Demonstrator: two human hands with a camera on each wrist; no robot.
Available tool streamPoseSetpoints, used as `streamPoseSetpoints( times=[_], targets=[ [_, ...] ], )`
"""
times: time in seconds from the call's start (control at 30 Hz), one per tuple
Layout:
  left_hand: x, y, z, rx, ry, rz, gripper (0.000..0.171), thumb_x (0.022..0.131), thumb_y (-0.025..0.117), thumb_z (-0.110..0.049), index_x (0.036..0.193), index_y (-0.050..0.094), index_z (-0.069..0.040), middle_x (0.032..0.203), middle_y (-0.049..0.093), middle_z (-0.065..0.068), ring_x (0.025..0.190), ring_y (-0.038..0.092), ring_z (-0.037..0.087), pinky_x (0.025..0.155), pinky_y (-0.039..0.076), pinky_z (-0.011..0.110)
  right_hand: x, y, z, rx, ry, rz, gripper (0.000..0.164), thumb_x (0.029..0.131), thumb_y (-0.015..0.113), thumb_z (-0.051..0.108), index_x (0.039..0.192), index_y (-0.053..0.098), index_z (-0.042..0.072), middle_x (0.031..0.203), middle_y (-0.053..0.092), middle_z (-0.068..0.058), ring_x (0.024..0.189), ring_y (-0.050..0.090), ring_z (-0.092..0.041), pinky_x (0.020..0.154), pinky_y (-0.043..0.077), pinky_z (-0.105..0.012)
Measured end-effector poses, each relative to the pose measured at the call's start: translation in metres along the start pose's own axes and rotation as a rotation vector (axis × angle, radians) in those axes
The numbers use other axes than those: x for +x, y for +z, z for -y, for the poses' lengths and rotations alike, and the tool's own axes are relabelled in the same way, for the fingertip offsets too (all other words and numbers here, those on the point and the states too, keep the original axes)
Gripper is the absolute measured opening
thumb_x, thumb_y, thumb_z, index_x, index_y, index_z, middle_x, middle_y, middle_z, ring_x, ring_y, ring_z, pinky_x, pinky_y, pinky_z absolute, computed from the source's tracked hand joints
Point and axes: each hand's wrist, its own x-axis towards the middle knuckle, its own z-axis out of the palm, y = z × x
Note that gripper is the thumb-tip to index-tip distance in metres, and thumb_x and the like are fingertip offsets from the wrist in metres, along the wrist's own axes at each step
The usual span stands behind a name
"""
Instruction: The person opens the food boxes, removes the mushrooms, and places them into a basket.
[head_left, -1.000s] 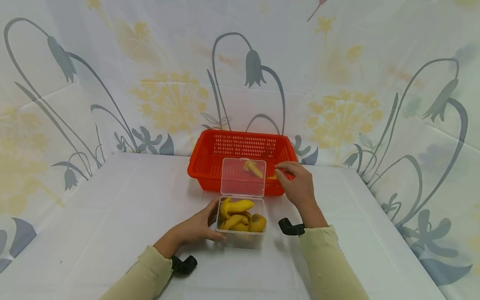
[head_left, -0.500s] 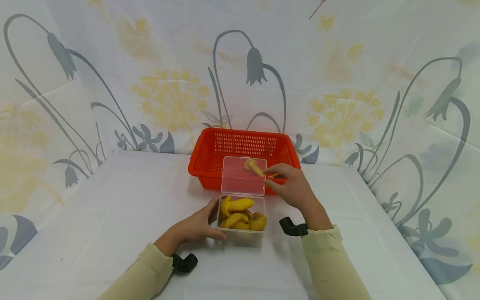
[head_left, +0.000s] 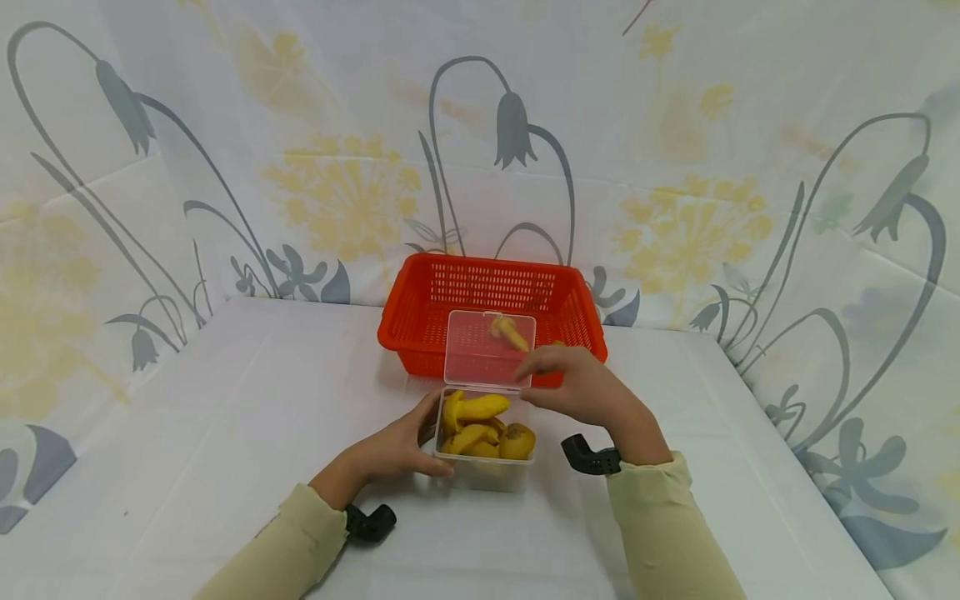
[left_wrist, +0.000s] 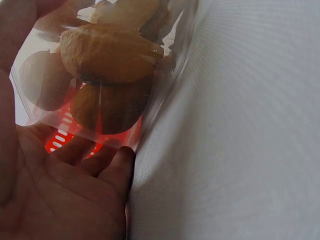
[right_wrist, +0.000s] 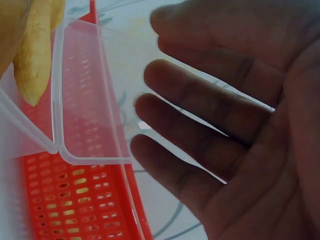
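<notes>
Yellow mushrooms point(head_left: 480, 408) sit in the clear plastic box point(head_left: 491, 477) on the bench point(head_left: 225, 475); my left hand point(head_left: 390, 454) clasps its side. Several are boxed, but at least one more mushroom point(head_left: 512, 333) lies in the red basket point(head_left: 426, 364), and the lid point(head_left: 476, 371) stands unclosed. My right hand point(head_left: 581, 387), fingers apart, holds nothing beside that lid. I find no brand, label or readable writing.

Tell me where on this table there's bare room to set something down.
Free: the white tabletop left of the left hand and red basket, and the stretch right of the right hand and its sleeve. Crowded: the middle, where the left hand grips the clear box of yellow pieces close to the basket.
</notes>
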Motion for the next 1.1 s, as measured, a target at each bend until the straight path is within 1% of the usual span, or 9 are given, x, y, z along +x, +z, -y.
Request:
streamPoseSetpoints(
  times=[0.1,0.2,0.3,0.4,0.5,0.6,0.73,0.9,1.1],
  targets=[
    [0.0,0.0,0.0,0.0,0.002,0.0,0.111,0.069,0.086,-0.027,0.15,0.012,-0.042,0.16,0.02,-0.008,0.15,0.019,0.022,0.12,0.025,0.046,0.0,0.002,0.004,0.036,0.024,0.066,0.014,0.086,0.073,0.023,0.099,0.074,0.019,0.1,0.07,0.004,0.098,0.058,-0.021,0.078,0.057,-0.035],
    [0.0,0.0,0.0,-0.005,-0.001,0.001,0.111,0.069,0.087,-0.027,0.15,0.012,-0.042,0.16,0.02,-0.008,0.15,0.019,0.022,0.12,0.025,0.046,0.001,0.004,0.009,0.045,0.067,0.113,0.012,0.085,0.073,0.024,0.097,0.074,0.02,0.097,0.069,0.005,0.093,0.058,-0.019,0.073,0.057,-0.03],
    [0.001,0.0,0.0,-0.011,-0.004,0.001,0.111,0.069,0.087,-0.027,0.15,0.013,-0.042,0.159,0.021,-0.008,0.15,0.019,0.023,0.12,0.025,0.046,0.0,0.005,0.011,0.022,0.097,0.155,0.01,0.083,0.074,0.024,0.093,0.073,0.026,0.095,0.068,0.008,0.093,0.057,-0.019,0.075,0.055,-0.03],
    [0.001,-0.001,0.0,-0.014,-0.005,-0.001,0.112,0.068,0.087,-0.027,0.15,0.012,-0.041,0.16,0.021,-0.008,0.15,0.019,0.023,0.12,0.025,0.046,0.0,0.006,0.013,-0.006,0.133,0.201,0.011,0.081,0.075,0.026,0.089,0.071,0.034,0.096,0.067,0.011,0.097,0.056,-0.018,0.079,0.053,-0.03],
    [0.001,-0.001,0.001,-0.014,-0.006,-0.003,0.113,0.068,0.087,-0.027,0.151,0.012,-0.04,0.16,0.02,-0.008,0.15,0.019,0.023,0.12,0.025,0.046,0.0,0.008,0.014,-0.013,0.169,0.244,0.014,0.08,0.077,0.027,0.089,0.07,0.036,0.098,0.067,0.012,0.102,0.057,-0.019,0.081,0.054,-0.031],
    [0.0,0.0,0.0,-0.013,-0.008,-0.002,0.113,0.068,0.087,-0.027,0.151,0.012,-0.04,0.16,0.021,-0.008,0.15,0.019,0.022,0.12,0.025,0.046,0.0,0.01,0.016,-0.02,0.191,0.285,0.017,0.078,0.078,0.027,0.092,0.072,0.032,0.099,0.067,0.012,0.105,0.058,-0.02,0.081,0.056,-0.032],
    [0.0,0.0,0.0,-0.018,-0.002,-0.001,0.114,0.069,0.087,-0.027,0.151,0.01,-0.04,0.16,0.02,-0.007,0.15,0.018,0.022,0.12,0.024,0.046,0.0,0.011,0.019,-0.026,0.19,0.333,0.02,0.076,0.08,0.025,0.095,0.074,0.026,0.097,0.068,0.012,0.106,0.058,-0.021,0.083,0.056,-0.034],
    [-0.001,0.0,0.001,-0.024,0.009,0.006,0.113,0.07,0.086,-0.026,0.151,0.01,-0.041,0.16,0.02,-0.007,0.15,0.019,0.021,0.12,0.024,0.046,-0.001,0.013,0.023,-0.04,0.19,0.372,0.022,0.076,0.081,0.025,0.097,0.074,0.026,0.095,0.067,0.014,0.101,0.059,-0.018,0.081,0.054,-0.031],
    [-0.001,0.0,0.001,-0.018,0.009,0.005,0.112,0.07,0.086,-0.026,0.15,0.011,-0.042,0.16,0.02,-0.008,0.15,0.019,0.021,0.12,0.024,0.046,0.0,0.014,0.026,-0.089,0.168,0.415,0.025,0.076,0.08,0.023,0.1,0.074,0.025,0.096,0.066,0.011,0.096,0.058,-0.017,0.08,0.053,-0.03]
  ],
)
